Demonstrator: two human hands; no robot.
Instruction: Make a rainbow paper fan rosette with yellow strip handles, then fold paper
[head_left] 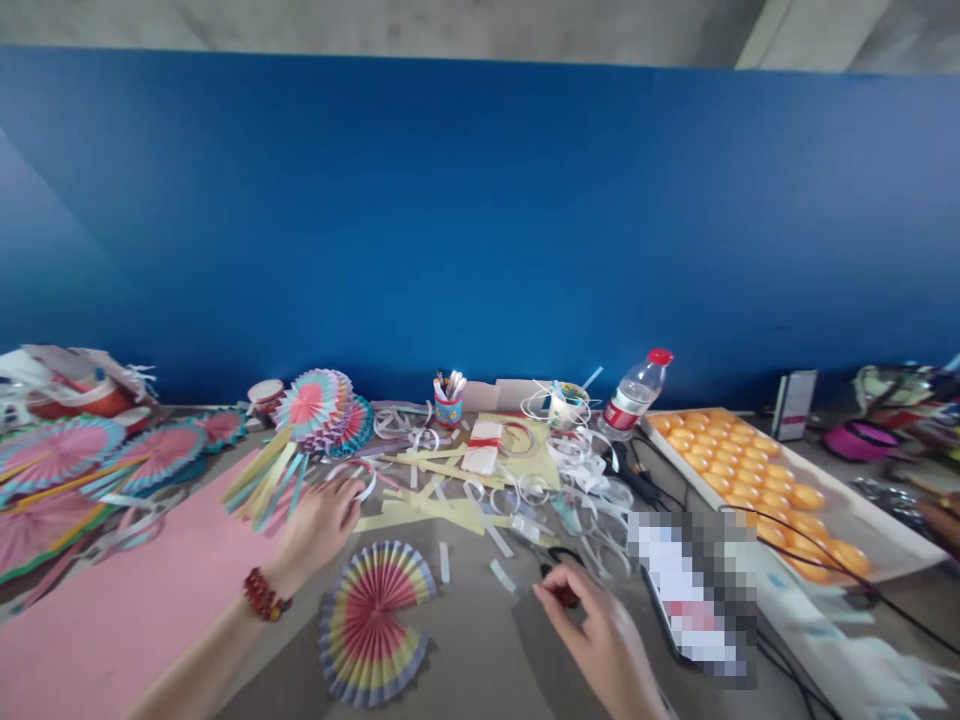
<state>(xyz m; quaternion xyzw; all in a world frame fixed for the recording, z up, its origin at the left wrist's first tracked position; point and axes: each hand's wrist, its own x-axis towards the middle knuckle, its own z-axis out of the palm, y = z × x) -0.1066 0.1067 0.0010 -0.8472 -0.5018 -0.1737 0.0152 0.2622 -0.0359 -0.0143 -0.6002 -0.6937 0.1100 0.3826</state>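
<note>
My left hand (319, 520), with a red bead bracelet at the wrist, reaches forward over the table, fingers spread and slightly curled beside a bundle of folded paper fans with long strips (300, 440). It holds nothing that I can see. My right hand (600, 630) is lower right, its fingers pinched on a small dark red thing by the black scissors (559, 570). A folded rainbow paper fan (375, 620) lies open on the table between my two hands.
Pink paper sheet (127, 590) and more paper fans (67, 460) lie at left. Yellow strips and white paper rings (525, 480) litter the middle. A pen cup (448, 400), water bottle (634, 395), tray of orange balls (750, 475), phone and cables sit at right.
</note>
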